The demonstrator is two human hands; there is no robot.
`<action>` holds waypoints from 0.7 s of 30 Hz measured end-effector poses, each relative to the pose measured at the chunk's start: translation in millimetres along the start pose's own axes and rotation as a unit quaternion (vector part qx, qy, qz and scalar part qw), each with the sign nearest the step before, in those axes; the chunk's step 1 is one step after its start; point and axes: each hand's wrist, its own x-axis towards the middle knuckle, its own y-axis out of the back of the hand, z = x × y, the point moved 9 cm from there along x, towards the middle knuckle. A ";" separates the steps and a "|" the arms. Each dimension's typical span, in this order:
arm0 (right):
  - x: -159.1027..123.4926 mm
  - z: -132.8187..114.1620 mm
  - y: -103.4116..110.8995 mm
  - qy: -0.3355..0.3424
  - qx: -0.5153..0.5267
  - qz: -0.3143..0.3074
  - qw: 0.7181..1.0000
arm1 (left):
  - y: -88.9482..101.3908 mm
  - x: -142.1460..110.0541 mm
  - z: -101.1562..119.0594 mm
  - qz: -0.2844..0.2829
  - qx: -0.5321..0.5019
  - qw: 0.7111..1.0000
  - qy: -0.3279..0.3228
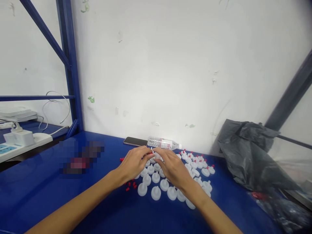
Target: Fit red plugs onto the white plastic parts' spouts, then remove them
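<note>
My left hand (134,161) and my right hand (173,165) meet over a spread of white nozzle caps. A small red tip cap (151,152) shows at the pinched fingertips of my left hand. Between the thumb and fingers of my right hand is a white nozzle cap (158,156), partly hidden. Several white nozzle caps without red tips (156,193) stand below and around my hands. To the right, several nozzle caps with red tips (205,171) are grouped together. Loose red tip caps (128,189) lie left of the white ones, partly behind my left wrist.
A phone (135,141) and a clear water bottle (163,143) lie by the wall on the blue table (109,208). A dark plastic bag (248,152) stands at the right edge. At far left are a power strip (41,140) and a blue metal frame (70,65).
</note>
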 end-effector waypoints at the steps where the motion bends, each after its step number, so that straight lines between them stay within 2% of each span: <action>1: -0.3 -1.6 -0.8 0.007 -0.001 -0.007 1.000 | -0.5 -0.1 1.7 -0.011 -0.001 1.000 -0.001; 7: -1.7 -7.5 -3.3 0.021 -0.021 -0.055 0.998 | -1.0 -0.5 5.9 -0.048 -0.009 0.999 0.001; 14: -1.3 -7.1 -10.7 0.017 -0.016 -0.084 0.996 | -3.7 -0.4 5.0 -0.052 -0.006 0.999 0.008; 17: 3.5 5.5 -7.1 -0.013 -0.011 -0.072 0.997 | 2.9 1.0 4.8 -0.027 0.012 0.999 0.012; 21: 1.9 47.8 6.5 -0.113 -0.037 -0.049 0.992 | 20.7 2.7 -2.3 0.029 0.047 0.998 0.027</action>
